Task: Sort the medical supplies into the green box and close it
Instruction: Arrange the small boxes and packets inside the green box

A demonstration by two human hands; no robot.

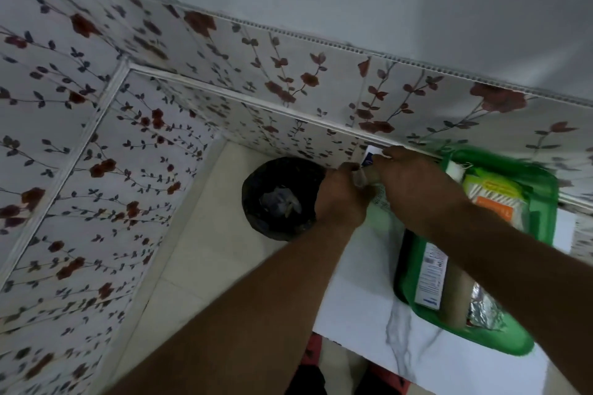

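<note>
The green box (547,202) lies open on the white marble table (362,301) at the right. Inside it I see a white gauze roll (455,170), a yellow and orange packet (494,199), a white carton with blue print (431,276), a tan roll (455,295) and a foil blister strip (484,308). My left hand (340,199) and my right hand (414,183) meet over the box's left end. Both pinch a small white and blue packet (367,165), which is blurred and mostly hidden by my fingers.
A black bin (282,199) with scraps inside stands on the tiled floor just left of the table edge, below my left hand. Floral wall panels close in on the left and the far side. More packaging (582,240) lies at the far right edge.
</note>
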